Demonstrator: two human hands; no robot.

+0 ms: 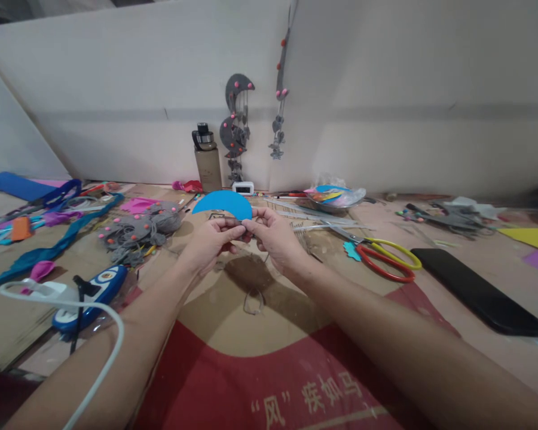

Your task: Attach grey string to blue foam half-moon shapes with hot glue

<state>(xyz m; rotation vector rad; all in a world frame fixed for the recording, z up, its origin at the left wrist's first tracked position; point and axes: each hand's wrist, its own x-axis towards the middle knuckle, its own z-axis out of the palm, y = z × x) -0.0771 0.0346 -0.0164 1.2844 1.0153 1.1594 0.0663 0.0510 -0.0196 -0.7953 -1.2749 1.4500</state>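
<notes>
A bright blue crescent piece, felt or card by its look, is raised over the cardboard in the head view. My right hand pinches it near its right tip. My left hand is closed just below the crescent, thumb and fingertips meeting close to my right thumb; what they grip is too small to make out. Beneath both hands, a thin loop of thread or wire lies on the printed cardboard sheet.
Scissors with red and yellow handles and a black slab lie right. A grey felt heap and a blue-white glue gun with a white cable lie left. Behind stand a bottle and grey moon hangings.
</notes>
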